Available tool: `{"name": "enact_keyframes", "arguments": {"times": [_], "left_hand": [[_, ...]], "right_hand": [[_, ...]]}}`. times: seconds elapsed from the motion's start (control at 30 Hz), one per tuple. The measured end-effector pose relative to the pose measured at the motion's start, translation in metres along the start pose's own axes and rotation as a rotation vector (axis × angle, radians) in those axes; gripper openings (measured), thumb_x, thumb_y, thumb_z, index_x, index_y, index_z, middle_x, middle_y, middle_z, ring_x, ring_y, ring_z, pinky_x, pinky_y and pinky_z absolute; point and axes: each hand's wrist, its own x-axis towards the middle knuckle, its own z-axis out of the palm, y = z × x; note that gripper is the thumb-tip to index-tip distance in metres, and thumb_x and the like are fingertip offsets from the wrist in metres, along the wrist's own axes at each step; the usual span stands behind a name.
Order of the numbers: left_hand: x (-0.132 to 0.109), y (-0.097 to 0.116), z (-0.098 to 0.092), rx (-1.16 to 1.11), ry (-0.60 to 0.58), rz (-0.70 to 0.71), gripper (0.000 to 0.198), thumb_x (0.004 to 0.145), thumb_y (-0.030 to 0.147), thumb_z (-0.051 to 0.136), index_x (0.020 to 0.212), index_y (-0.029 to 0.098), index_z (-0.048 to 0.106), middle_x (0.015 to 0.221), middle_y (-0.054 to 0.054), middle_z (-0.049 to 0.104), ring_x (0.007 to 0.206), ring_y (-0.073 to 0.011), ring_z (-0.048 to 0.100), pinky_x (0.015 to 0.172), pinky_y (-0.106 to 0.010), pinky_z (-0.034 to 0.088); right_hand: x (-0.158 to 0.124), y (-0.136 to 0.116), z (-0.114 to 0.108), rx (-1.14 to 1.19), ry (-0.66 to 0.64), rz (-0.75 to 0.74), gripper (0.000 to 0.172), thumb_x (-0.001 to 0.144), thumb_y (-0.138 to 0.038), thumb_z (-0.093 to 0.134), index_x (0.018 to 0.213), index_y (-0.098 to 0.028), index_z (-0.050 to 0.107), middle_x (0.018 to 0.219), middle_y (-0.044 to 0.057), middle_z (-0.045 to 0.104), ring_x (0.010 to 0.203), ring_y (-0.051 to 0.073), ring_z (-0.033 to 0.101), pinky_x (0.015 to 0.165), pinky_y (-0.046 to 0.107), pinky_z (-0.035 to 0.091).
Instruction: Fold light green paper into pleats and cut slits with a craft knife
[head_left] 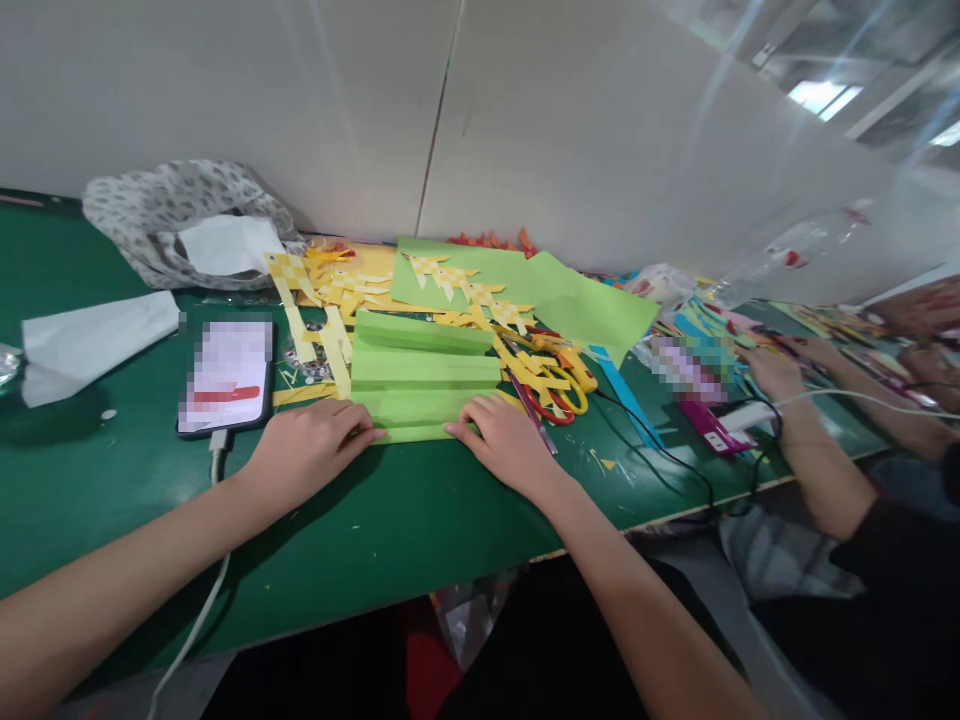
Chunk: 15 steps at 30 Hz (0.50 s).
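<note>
A light green sheet of paper with several crosswise folds lies on the green table in front of me. My left hand pinches its near left corner between thumb and curled fingers. At the near right corner, my right hand grips the same edge, thumb along the front. Just beyond the sheet are yellow checkered paper cut-outs, some resting on another green sheet. Scissors with red and yellow handles lie right of the folded paper, near my right hand.
A phone with a charging cable lies left of my left hand. Farther back are a patterned cloth bag and white paper. A blue paper strip and a yellow glue gun with a black cord lie right. A co-worker's hand is beyond.
</note>
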Motion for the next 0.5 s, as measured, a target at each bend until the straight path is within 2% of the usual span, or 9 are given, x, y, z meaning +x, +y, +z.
{"name": "enact_keyframes", "arguments": {"times": [0.13, 0.3, 0.5], "left_hand": [[0.0022, 0.0024, -0.0012, 0.040, -0.056, -0.087, 0.030, 0.093, 0.043, 0.045, 0.081, 0.019, 0.058, 0.069, -0.002, 0.065, 0.059, -0.0175, 0.060, 0.046, -0.025, 0.025], [0.0035, 0.0029, -0.0006, 0.093, -0.066, -0.089, 0.034, 0.092, 0.047, 0.044, 0.080, 0.019, 0.058, 0.064, -0.003, 0.062, 0.056, -0.0176, 0.058, 0.044, -0.025, 0.019], [0.0027, 0.0025, -0.0013, 0.096, -0.094, -0.087, 0.034, 0.093, 0.047, 0.043, 0.080, 0.018, 0.056, 0.067, -0.004, 0.062, 0.059, -0.0188, 0.059, 0.045, -0.025, 0.018]], "right_hand": [[0.0000, 0.0027, 0.0029, -0.041, 0.001, 0.018, 0.045, 0.090, -0.056, 0.041, 0.072, -0.017, 0.056, 0.076, 0.005, 0.061, 0.075, 0.019, 0.054, 0.064, 0.030, 0.035], [0.0030, 0.0012, 0.0019, -0.020, 0.009, 0.089, 0.046, 0.086, -0.060, 0.047, 0.069, -0.019, 0.056, 0.075, 0.004, 0.062, 0.073, 0.019, 0.056, 0.060, 0.029, 0.035], [0.0040, 0.0070, -0.0009, -0.008, 0.024, 0.147, 0.047, 0.080, -0.062, 0.055, 0.060, -0.020, 0.054, 0.070, 0.003, 0.063, 0.069, 0.018, 0.057, 0.056, 0.027, 0.034]]}}
